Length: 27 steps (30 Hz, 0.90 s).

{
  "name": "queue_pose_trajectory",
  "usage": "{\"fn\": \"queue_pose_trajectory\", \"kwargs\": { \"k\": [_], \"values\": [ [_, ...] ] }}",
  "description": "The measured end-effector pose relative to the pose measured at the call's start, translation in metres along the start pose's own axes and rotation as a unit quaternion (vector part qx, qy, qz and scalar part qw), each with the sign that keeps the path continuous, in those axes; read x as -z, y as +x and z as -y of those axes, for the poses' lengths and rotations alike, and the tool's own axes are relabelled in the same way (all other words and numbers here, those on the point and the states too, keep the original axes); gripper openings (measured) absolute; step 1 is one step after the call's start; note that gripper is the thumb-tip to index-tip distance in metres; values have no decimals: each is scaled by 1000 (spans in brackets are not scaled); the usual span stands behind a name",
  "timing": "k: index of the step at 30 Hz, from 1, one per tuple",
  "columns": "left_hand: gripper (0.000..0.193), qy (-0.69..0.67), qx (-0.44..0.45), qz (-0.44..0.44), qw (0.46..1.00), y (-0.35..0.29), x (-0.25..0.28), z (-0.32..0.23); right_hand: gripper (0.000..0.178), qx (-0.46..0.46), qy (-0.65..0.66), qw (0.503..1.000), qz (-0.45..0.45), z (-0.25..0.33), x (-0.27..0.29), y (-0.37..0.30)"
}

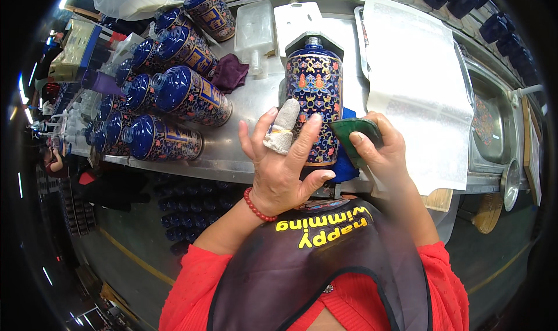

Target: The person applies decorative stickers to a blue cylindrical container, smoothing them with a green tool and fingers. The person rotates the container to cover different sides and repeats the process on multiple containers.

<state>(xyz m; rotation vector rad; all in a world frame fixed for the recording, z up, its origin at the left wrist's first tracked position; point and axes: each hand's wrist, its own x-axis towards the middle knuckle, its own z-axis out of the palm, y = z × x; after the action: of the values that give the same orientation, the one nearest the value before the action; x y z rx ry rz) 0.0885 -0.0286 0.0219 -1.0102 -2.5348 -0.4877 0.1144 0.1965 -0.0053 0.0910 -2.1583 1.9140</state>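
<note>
A dark blue bottle with a colourful floral pattern lies before me, its clear neck pointing away. My left hand rests on the bottle's lower left part with fingers spread, the index fingertip on the patterned face. One of its fingers wears a grey-white cover, and a red bead bracelet circles the wrist. In my right hand is a flat green scraper, pinched between thumb and fingers. The scraper's edge is at the bottle's right side. Something blue shows beneath the bottle, partly hidden.
Several similar bottles crowd the metal table's left side, next to a dark purple cloth. A clear plastic tray sits behind. White sheets cover the right side, beside a metal sink. More dark blue bottles line the far right.
</note>
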Motion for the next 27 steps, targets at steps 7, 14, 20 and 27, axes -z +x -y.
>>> {"fn": "queue_pose_trajectory", "kwargs": {
  "k": [7,14,20,27],
  "values": [
    [70,48,0,-23,999,6,5,1,18,-6,-9,1000,4,-2,1,-1],
    [23,-139,26,-107,984,36,9,32,17,-45,25,998,20,-2,1,-4],
    [16,-77,-1,-68,995,56,10,29,16,-65,38,997,26,-1,2,-5],
    [16,-48,0,-51,998,63,12,28,15,-75,40,996,29,-1,2,-6]
  ]
}}
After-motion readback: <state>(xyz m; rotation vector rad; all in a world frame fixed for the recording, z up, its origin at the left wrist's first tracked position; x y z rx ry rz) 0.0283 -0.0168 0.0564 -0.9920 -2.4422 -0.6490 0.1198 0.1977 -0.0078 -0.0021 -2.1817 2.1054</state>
